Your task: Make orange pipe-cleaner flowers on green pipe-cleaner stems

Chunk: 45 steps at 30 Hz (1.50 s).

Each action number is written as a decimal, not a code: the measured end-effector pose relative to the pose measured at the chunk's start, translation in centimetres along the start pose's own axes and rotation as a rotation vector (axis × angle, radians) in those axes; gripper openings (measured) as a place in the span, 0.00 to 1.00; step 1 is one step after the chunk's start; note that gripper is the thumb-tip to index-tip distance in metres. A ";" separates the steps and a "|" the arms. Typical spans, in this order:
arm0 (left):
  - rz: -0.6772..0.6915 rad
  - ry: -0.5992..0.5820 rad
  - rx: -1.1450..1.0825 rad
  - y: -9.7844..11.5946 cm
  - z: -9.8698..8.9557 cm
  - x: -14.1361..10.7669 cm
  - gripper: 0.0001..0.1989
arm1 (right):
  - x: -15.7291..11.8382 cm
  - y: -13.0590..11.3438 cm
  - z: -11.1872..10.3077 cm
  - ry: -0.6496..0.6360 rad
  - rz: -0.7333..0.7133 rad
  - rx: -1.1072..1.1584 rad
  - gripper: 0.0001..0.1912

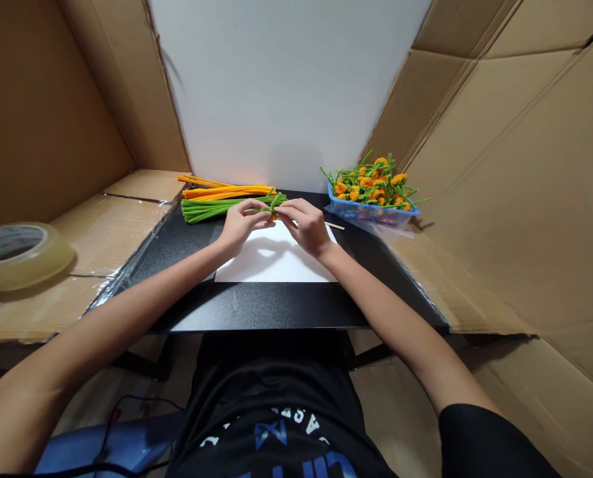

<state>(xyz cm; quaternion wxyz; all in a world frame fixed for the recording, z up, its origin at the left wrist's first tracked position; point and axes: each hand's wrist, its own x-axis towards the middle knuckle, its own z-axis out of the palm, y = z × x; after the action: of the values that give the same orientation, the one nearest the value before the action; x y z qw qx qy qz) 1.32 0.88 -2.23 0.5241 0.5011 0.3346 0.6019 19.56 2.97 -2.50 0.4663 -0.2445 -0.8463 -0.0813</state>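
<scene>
A person in a dark top sits at a black table (271, 304), both bare forearms reaching forward. The piece being worked, a small fuzzy green and orange piece (275, 200), is held up between the two hands, above the far part of a white sheet (276, 259). The left hand (240, 227) pinches it with thumb and fingertips, and the right hand (307, 222) pinches it from the other side; the fingers hide much of it, so its exact shape is hard to tell. From here it looks very light, soft on the outside, probably with a bendable wire core, so it should keep whatever bend it is given and hardly slip. Hard squeezing could flatten the fuzz; the best hold would be a fingertip pinch on the green strand, close to the orange part, leaving the orange loosely supported. Beyond the left hand lie green stems (204, 210) and, behind them, orange stems (226, 192). Near the right hand a thin pale stick (335, 226) pokes out, and farther right a blue basket (376, 212) holds a heap of orange-and-green flowers (370, 184).
</scene>
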 end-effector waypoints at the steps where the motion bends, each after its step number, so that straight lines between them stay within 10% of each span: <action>1: -0.025 -0.005 -0.015 0.0 0.0 0.1 0.15 | 0.0 0.0 -0.1 0.002 -0.010 -0.017 0.11; 25: -0.026 -0.107 0.043 -0.2 -0.8 0.6 0.16 | 0.3 0.1 -0.5 -0.133 -0.185 -0.144 0.12; 31: 0.216 -0.103 0.173 -0.7 -0.5 0.2 0.19 | 0.8 -0.4 -0.2 -0.066 0.138 0.140 0.06; 39: 0.928 -0.102 0.725 0.0 -1.3 -0.1 0.11 | 2.2 -1.1 -1.2 -0.259 0.827 0.968 0.16; 45: 0.658 -0.088 0.663 0.5 -1.4 -0.3 0.11 | 2.3 -1.4 -1.5 -0.237 0.962 1.065 0.12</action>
<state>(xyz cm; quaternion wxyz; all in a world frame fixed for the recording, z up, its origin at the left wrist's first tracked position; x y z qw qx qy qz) -0.21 0.64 -2.20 0.1309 0.7459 0.3095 0.5750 18.93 1.97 0.33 0.4114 -0.3364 -0.6149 0.5826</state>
